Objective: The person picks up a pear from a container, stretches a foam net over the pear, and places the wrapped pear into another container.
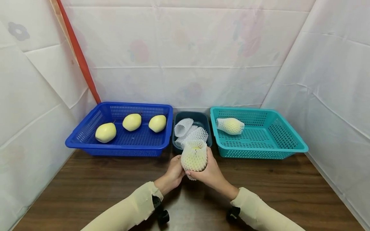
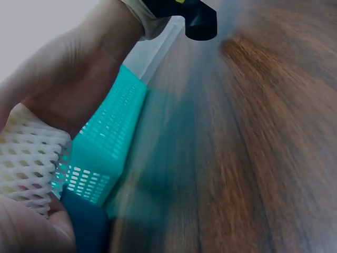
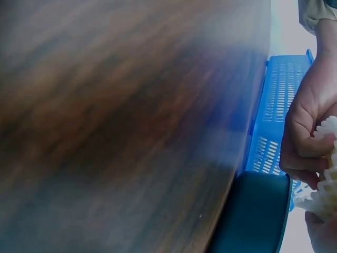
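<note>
A pale yellow pear (image 1: 195, 159) in a white foam net sleeve is held between both hands over the table, its stem end facing up. My right hand (image 1: 212, 171) grips the pear from the right, thumb across the front of the net. On the other side, my left hand (image 1: 174, 173) pinches the sleeve's lower edge; the right wrist view shows its curled fingers (image 3: 305, 139) at the net. Seen from the left wrist, the foam net (image 2: 29, 158) reaches toward the right palm. Just behind the hands, a small dark teal bin (image 1: 199, 117) contains loose foam net sleeves (image 1: 190, 131).
At the left, a blue basket (image 1: 124, 147) holds three bare pears (image 1: 132, 122). A turquoise basket (image 1: 260, 149) on the right contains one netted pear (image 1: 231, 125). White cloth walls (image 1: 185, 48) enclose the wooden table (image 1: 115, 179) at the back and sides.
</note>
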Demonstrator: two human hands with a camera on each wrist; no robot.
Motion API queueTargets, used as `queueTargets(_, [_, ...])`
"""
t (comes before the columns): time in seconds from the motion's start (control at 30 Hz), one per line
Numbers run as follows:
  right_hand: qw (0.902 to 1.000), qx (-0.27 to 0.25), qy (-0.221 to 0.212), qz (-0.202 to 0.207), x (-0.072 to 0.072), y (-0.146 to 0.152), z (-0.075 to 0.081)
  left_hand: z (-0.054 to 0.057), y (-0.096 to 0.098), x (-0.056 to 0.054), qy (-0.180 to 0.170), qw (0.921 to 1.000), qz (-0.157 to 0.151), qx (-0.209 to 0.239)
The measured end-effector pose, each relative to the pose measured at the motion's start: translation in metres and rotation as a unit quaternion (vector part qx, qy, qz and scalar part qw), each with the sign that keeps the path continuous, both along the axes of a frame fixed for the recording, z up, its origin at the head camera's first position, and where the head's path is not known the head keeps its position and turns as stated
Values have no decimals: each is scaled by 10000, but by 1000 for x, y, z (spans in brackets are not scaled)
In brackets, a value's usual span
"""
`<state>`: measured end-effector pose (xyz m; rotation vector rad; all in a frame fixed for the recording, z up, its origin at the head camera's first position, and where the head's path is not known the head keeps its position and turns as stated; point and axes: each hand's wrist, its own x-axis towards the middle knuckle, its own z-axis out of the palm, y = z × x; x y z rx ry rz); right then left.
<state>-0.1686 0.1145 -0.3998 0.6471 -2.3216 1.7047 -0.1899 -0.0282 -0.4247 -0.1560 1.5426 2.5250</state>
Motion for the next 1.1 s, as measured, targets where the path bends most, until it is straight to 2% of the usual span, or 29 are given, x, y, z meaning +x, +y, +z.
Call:
queueTargets(0.17, [9993, 202, 206, 236, 3, -2, 17, 1, -3, 3, -45, 9999, -35, -136])
queueTargets(0.33, [9987, 393, 189, 276, -11, 6, 14, 10, -8, 2, 162, 9988, -203, -417])
queueTargets(0.5, [9991, 183, 285, 253, -21, 16, 26, 25, -15, 2, 864, 9912, -357, -939])
queueTargets(0.53, [9992, 143, 268, 260, -22, 18, 30, 28, -16, 2, 1047, 9882, -384, -1054])
queueTargets(0.6, [9993, 102, 208, 310, -23, 21, 38, 35, -20, 3, 1521, 9769, -388, -1449])
queueTargets(0.67, [9992, 87, 194, 327, -25, 24, 45, 41, -24, 2, 2068, 9572, -387, -1985])
queueTargets(0.7, [9992, 81, 193, 330, -26, 26, 49, 45, -27, 1, 2342, 9434, -354, -2321])
queueTargets(0.77, [9992, 81, 188, 333, -28, 30, 57, 51, -36, -1, 2885, 9080, -243, -3028])
queueTargets(0.87, [9993, 232, 233, 191, -33, 38, 67, 60, -52, -8, 3452, 8529, -64, -3916])
queueTargets(0.97, [9977, 573, 360, -37, -40, 50, 76, 65, -70, -17, 3675, 8073, 188, -4614])
queueTargets(1.1, [9911, 1131, 640, -305, -55, 71, 83, 67, -92, -27, 3532, 7486, 346, -5600])
